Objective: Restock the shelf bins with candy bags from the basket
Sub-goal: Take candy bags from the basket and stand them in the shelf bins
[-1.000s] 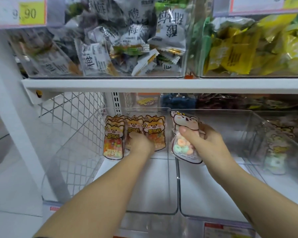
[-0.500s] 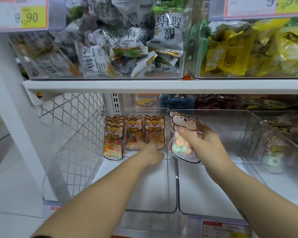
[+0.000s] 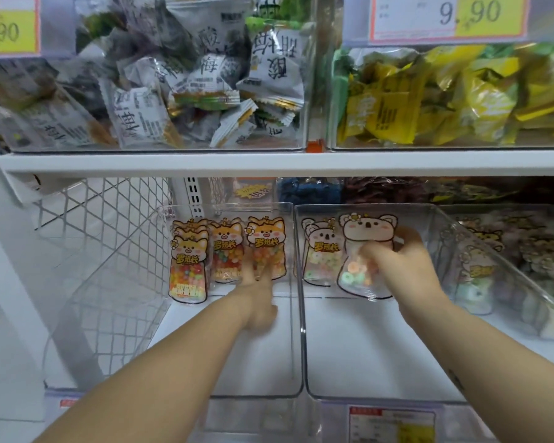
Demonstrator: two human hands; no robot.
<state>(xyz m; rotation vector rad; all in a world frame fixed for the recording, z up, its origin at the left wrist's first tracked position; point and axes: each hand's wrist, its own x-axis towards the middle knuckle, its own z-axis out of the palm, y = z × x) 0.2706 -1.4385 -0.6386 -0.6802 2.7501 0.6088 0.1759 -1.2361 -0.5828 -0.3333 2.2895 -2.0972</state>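
The left bin (image 3: 237, 362) has open floor in front; the left hand (image 3: 259, 303) touches the rear fox bags (image 3: 266, 241) with extended fingers. In the right bin (image 3: 365, 362), likewise open in front, the right hand (image 3: 403, 266) grips an upright koala bag (image 3: 367, 233) (a second koala bag (image 3: 320, 251) stands just beside it).

Both forearms outstretched; left grip (image 3: 259, 299) extended straight, pointing forward; right grip (image 3: 403, 266) curled, clasping.

Clear plastic left bin (image 3: 253, 362): orange shiba-shaped candy pouches (image 3: 189, 266) upright along back wall. Clear right bin (image 3: 365, 353): white koala-shaped ring-candy pouch (image 3: 320, 257) upright at back; second koala pouch (image 3: 365, 238) beside it, gripped by right hand (image 3: 400, 266).
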